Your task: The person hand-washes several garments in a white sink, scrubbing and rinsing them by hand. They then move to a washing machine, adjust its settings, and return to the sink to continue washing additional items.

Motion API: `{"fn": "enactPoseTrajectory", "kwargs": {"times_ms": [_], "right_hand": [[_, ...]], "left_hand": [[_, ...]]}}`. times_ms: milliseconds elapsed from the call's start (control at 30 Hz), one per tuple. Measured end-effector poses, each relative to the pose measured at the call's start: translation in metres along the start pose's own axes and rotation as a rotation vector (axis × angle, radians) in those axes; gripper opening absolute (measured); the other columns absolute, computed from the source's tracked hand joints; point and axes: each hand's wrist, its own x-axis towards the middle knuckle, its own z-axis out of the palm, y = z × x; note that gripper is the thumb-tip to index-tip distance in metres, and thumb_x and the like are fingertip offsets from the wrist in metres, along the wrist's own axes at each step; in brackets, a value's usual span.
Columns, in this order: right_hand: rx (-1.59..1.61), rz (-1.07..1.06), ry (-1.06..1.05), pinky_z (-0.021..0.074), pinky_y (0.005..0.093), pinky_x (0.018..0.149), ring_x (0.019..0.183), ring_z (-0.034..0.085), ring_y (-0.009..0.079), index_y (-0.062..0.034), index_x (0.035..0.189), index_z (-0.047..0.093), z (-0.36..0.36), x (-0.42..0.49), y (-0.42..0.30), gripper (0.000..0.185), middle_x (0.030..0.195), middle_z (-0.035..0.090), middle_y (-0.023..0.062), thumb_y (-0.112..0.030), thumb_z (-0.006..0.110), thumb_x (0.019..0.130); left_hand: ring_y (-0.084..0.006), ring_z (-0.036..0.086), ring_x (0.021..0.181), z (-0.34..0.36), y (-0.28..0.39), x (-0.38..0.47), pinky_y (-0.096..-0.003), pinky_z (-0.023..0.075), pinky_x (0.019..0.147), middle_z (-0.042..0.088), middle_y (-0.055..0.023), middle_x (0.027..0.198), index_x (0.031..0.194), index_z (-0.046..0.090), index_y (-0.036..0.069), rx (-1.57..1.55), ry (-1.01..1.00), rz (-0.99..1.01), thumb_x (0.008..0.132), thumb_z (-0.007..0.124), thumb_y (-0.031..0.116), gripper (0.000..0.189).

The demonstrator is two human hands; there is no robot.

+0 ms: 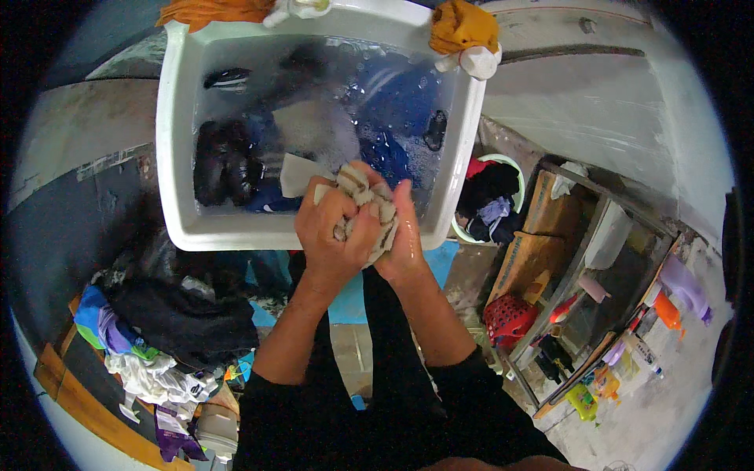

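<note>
A bunched, pale striped cloth (pixel 383 219) is squeezed between my two hands above the near rim of a white sink basin (pixel 172 147). My left hand (pixel 336 226) has its fingers curled into the folds. From the other side, my wet right hand (pixel 403 226) presses the cloth, its palm against it and one digit pointing up. A flat beige piece of fabric (pixel 301 175) sticks out beside my left hand; whether it belongs to the same cloth I cannot tell. Dark clothes (pixel 227 168) and blue clothes (pixel 394 97) soak in cloudy, sudsy water.
An orange cloth (pixel 462 26) sits on the far right corner, another orange cloth (pixel 215 12) far left. Right of the basin stands a pail (pixel 511 168) of dark garments. A shelf rack (pixel 580 253) holds bottles, including a purple bottle (pixel 683 285). Black fabric (pixel 182 324) is heaped at left.
</note>
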Motion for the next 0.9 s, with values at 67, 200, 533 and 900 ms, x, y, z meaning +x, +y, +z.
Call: {"fn": "enactPoseTrajectory", "kwargs": {"times_ms": [67, 200, 533, 900], "right_hand": [[0.026, 0.152, 0.033, 0.0425, 0.0361, 0.098, 0.112, 0.054, 0.0217, -0.008, 0.128, 0.049, -0.001, -0.007, -0.004, 0.052, 0.124, 0.056, 0.0096, -0.048, 0.045, 0.095], [0.063, 0.234, -0.027, 0.046, 0.0348, 0.092, 0.104, 0.058, 0.0201, -0.0084, 0.122, 0.054, -0.004, -0.012, -0.001, 0.042, 0.116, 0.06, 0.0073, -0.04, 0.046, 0.095], [0.274, -0.022, -0.115, 0.0471, 0.0352, 0.09, 0.099, 0.058, 0.0204, -0.0056, 0.118, 0.052, -0.029, -0.007, 0.033, 0.039, 0.109, 0.06, 0.0087, -0.035, 0.04, 0.096], [-0.051, -0.223, 0.113, 0.049, 0.0353, 0.086, 0.098, 0.057, 0.0187, -0.005, 0.118, 0.052, -0.047, -0.017, 0.026, 0.041, 0.11, 0.059, 0.0092, -0.035, 0.041, 0.094]], "left_hand": [[-0.0259, 0.049, 0.058, -0.003, 0.005, -0.001, -0.036, 0.0394, 0.05, 0.048, -0.0115, 0.069, 0.065, 0.047, 0.007, 0.02, -0.05, 0.045, 0.065, 0.069, 0.003, 0.022], [-0.0248, 0.049, 0.056, -0.009, 0.01, -0.004, -0.035, 0.0396, 0.046, 0.048, -0.0115, 0.07, 0.061, 0.047, 0.008, 0.078, -0.099, 0.094, 0.061, 0.07, 0.006, 0.022], [-0.0245, 0.049, 0.055, 0.006, 0.031, 0.007, -0.0337, 0.0393, 0.045, 0.049, -0.0113, 0.071, 0.057, 0.05, 0.009, 0.103, -0.121, 0.226, 0.054, 0.073, 0.009, 0.023], [-0.0267, 0.053, 0.066, 0.028, 0.025, -0.012, -0.035, 0.042, 0.053, 0.051, -0.0128, 0.082, 0.072, 0.06, 0.008, 0.019, -0.168, 0.15, 0.058, 0.079, 0.016, 0.025]]}}
